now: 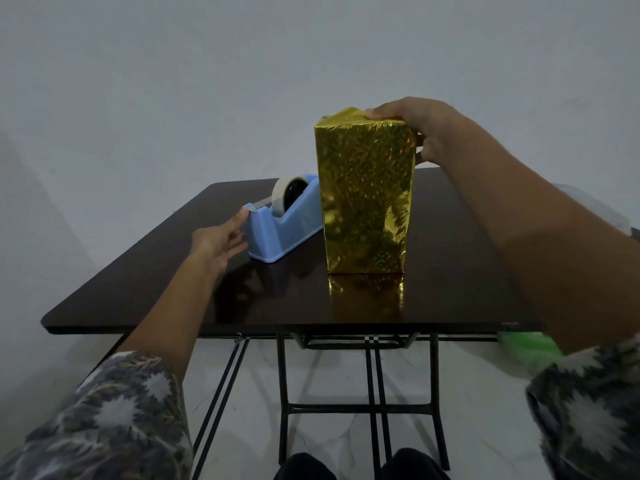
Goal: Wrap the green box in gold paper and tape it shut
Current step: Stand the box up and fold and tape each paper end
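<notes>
Tape is the matter in hand: the box, already covered in gold paper on every face that shows, stands upright on its end near the middle of the dark table, and the folded flaps at its top appear to need fastening. No green shows anywhere on it from this view.

To do this step well, I judge that the right hand should keep the top folds pressed flat while the left hand draws a strip from the blue tape dispenser, which sits just beside the box on its left. Pull the strip out along the line of the dispenser and tear it downward across the cutter, so that the dispenser does not slide on the glossy tabletop. A strip long enough to bridge the fold and grip both sides of the paper would serve best. The tall box could tip if the right hand pushes sideways rather than down (its footprint looks narrow for its height).

Fingers of the right hand are curled over the top right corner of the box, with the fingertips lying on the folded paper at the top and the thumb side against the right face; it grips the box loosely closed around that corner. The left hand is open with its fingers spread and extended, holding nothing. 1 fingertip touches or nearly touches the cutter end of the dispenser, where the free end of the tape roll sticks out; I cannot tell whether it has contact with the tape itself.
</notes>
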The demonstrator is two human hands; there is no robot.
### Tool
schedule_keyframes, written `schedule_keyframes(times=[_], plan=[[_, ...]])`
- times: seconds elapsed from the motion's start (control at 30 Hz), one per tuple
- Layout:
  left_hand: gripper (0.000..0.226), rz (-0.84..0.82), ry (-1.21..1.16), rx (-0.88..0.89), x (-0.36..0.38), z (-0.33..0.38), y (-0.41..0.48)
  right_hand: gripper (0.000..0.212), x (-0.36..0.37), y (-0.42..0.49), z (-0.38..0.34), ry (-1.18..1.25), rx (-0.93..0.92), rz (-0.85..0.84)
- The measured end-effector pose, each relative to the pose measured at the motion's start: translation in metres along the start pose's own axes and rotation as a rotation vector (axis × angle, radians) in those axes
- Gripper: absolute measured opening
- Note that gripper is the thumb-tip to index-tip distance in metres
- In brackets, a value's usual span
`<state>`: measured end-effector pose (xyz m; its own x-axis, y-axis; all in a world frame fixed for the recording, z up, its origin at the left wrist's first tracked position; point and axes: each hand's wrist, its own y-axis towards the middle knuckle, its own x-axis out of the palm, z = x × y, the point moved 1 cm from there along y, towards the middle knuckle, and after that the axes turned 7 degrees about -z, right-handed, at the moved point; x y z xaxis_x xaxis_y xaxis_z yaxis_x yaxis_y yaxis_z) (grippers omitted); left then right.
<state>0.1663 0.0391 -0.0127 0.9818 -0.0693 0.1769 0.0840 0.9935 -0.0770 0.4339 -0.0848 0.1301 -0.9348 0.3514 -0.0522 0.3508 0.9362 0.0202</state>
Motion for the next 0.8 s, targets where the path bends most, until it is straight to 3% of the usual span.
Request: schedule_keyframes(times=[0.23, 0.37, 0.47, 0.6, 0.7, 0.8], plan=[[0.07, 0.046, 0.009, -0.011, -0.006, -0.018, -0.006, 0.026, 0.003, -0.007, 0.0, 0.013, -0.01, -0.006], [0.041, -0.03, -0.08, 0.008, -0.007, -0.012, -0.021, 0.014, 0.001, -0.005, -0.003, 0.092, -0.035, -0.005], [0.042, -0.019, -0.099, 0.119, -0.001, 0.009, -0.038, 0.015, -0.002, -0.002, 0.005, 0.153, -0.028, -0.013], [0.052, -0.258, -0.035, 0.326, 0.039, 0.088, -0.058, 0.039, -0.002, 0.002, 0.004, 0.12, 0.004, -0.109], [0.057, -0.453, 0.123, 0.409, 0.084, 0.138, -0.074, 0.033, -0.003, -0.002, 0.001, 0.091, -0.008, -0.103], [0.042, -0.563, 0.247, 0.392, 0.114, 0.155, -0.079, 0.029, -0.003, -0.005, 0.002, 0.083, -0.018, -0.103]])
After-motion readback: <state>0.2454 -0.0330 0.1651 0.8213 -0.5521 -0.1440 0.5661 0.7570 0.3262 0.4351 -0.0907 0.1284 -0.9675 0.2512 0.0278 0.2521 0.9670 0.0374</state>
